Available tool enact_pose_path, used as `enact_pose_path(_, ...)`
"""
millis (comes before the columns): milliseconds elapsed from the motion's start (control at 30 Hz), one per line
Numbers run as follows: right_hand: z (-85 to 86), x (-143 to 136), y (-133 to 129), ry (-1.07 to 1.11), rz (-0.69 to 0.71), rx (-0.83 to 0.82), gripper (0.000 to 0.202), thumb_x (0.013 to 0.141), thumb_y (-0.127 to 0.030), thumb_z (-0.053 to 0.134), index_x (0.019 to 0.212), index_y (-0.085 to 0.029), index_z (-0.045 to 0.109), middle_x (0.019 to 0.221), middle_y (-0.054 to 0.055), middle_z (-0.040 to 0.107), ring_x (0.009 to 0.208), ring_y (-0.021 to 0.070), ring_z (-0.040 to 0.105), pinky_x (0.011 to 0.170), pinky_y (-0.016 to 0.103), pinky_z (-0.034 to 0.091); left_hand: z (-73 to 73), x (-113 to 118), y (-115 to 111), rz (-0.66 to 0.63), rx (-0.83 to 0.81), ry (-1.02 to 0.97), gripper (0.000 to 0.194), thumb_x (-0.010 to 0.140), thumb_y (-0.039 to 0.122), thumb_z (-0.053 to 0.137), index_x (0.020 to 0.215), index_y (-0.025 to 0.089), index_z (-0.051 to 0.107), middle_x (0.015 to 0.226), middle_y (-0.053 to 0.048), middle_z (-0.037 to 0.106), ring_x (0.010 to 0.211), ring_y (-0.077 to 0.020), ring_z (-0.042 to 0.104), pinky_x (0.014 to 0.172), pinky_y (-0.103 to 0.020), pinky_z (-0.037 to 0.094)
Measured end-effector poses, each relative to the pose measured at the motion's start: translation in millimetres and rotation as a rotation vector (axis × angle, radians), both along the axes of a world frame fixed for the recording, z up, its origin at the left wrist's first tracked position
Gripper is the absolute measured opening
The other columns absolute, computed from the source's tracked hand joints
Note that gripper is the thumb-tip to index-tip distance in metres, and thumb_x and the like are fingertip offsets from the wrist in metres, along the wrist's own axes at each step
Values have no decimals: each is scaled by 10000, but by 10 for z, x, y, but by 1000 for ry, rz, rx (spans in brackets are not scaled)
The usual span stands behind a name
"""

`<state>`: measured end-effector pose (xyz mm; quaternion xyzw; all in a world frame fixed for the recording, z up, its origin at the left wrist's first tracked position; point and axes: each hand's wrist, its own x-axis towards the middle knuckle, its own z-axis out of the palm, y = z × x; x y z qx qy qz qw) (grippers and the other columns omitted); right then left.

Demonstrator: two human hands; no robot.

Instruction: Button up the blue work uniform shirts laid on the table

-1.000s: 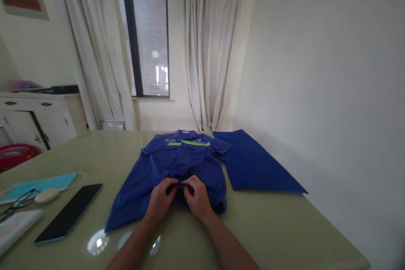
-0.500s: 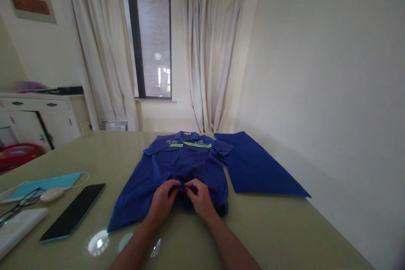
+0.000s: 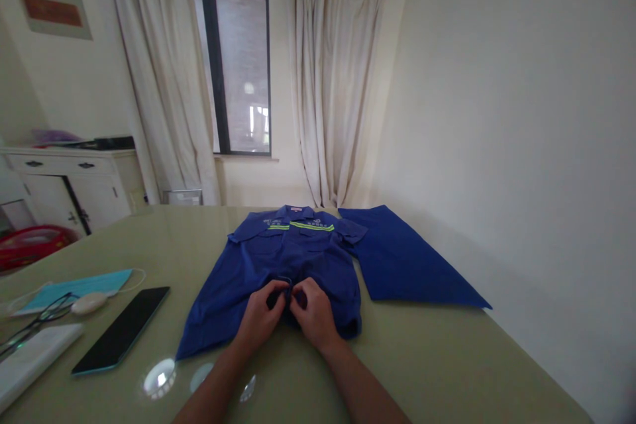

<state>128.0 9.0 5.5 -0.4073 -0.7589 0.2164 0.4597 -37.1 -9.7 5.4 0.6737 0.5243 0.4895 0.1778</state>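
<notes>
Blue shirt [image 3: 291,255] spreads beyond each pinching hand [image 3: 316,313].

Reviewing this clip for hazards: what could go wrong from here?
The left hand and right hand pinch the short-sleeved navy cloth shirt near its lower front; pulling could crease it.
Its sleeve at right seems to overlap the flat royal-blue fabric piece; tugging might drag both.
That piece's corner reaches the edge of the glossy greenish tabletop, so it might slip over.
</notes>
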Motion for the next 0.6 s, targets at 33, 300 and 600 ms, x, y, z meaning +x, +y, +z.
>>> enact_pose_path(33,3,3,0,-1,-6,3,88,851,-143,609,872,-216,653,862,2,623,740,151,588,681,249,437,19,0,-10,-5,-4,-6,228,892,311,566,1038,229,721,1016,-28,790,973,-212,735,911,-320,569)
enact_pose_path(300,4,-2,-18,-80,-19,37,108,906,-163,572,931,-230,654,942,19,643,796,156,612,709,240,438,18,-9,22,23,-54,-97,251,829,382,664,984,206,754,933,-28,801,875,-225,741,828,-330,591)
enact_pose_path(600,-34,-17,-9,-108,-35,143,64,918,-195,619,944,-234,662,922,15,658,776,147,620,695,223,451,-37,-45,129,-11,-167,-385,289,677,390,761,871,177,744,831,-38,788,792,-221,728,758,-312,574)
